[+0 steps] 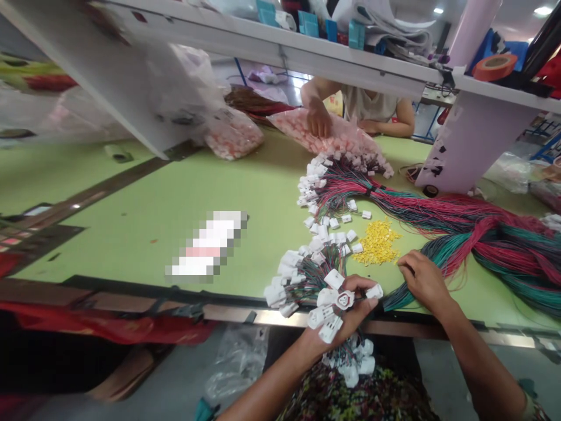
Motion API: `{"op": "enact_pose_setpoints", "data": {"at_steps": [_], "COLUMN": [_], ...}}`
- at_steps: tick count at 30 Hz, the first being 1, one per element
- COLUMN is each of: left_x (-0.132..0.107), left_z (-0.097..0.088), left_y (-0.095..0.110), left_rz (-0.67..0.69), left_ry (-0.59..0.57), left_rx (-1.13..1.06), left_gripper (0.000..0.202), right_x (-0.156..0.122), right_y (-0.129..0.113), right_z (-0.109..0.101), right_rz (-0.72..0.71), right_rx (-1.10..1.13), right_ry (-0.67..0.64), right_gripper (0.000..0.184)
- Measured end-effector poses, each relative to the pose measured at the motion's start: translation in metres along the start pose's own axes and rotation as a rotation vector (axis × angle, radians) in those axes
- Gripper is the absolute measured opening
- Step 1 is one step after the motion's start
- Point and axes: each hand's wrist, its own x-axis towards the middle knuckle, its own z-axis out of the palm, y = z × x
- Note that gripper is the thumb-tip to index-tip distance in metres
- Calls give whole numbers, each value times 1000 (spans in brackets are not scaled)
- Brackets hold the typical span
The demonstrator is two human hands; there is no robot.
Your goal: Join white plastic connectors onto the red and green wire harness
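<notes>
My left hand [360, 311] is closed around wires near the table's front edge, with a white connector [374, 292] held between thumb and fingers. More white connectors [325, 316] on the same wires lie over the back of this hand and wrist, and others hang below the edge. To the right, my right hand [426, 282] has thumb and forefinger pinched together; whatever they hold is too small to make out. Just beyond its fingertips is a pile of small yellow pieces [377, 241]. Red, green and black wire bundles [438, 213] end in white connectors on the green table.
Across the table a co-worker's hand [319, 120] reaches into a clear bag of pinkish pieces [293, 126]. Another such bag [234, 134] lies left of it. A shelf [280, 47] spans overhead, with an upright panel [475, 134] at right. A blurred-out item [210, 242] lies at left.
</notes>
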Motion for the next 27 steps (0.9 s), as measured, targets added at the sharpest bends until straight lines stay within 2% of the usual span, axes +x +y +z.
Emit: {"op": "enact_pose_setpoints", "data": {"at_steps": [4,14,23,27], "left_x": [0,1,0,1], "left_z": [0,0,-1,-2], "left_y": [0,2,3,3], "left_rz": [-7,-53,-74,-88], "left_ry": [2,-1,-11,4], "left_rx": [-30,-37,-77,-86], "left_gripper": [16,15,17,18], "right_x": [2,10,6,9], "right_y": [-1,-1,-9,-5], "right_z": [1,2,1,3], "right_rz": [-15,-2,-8,-46], "right_rx": [30,53,76,103], "right_ry": [-58,-53,-64,-79], "right_gripper": [19,19,14,16]}}
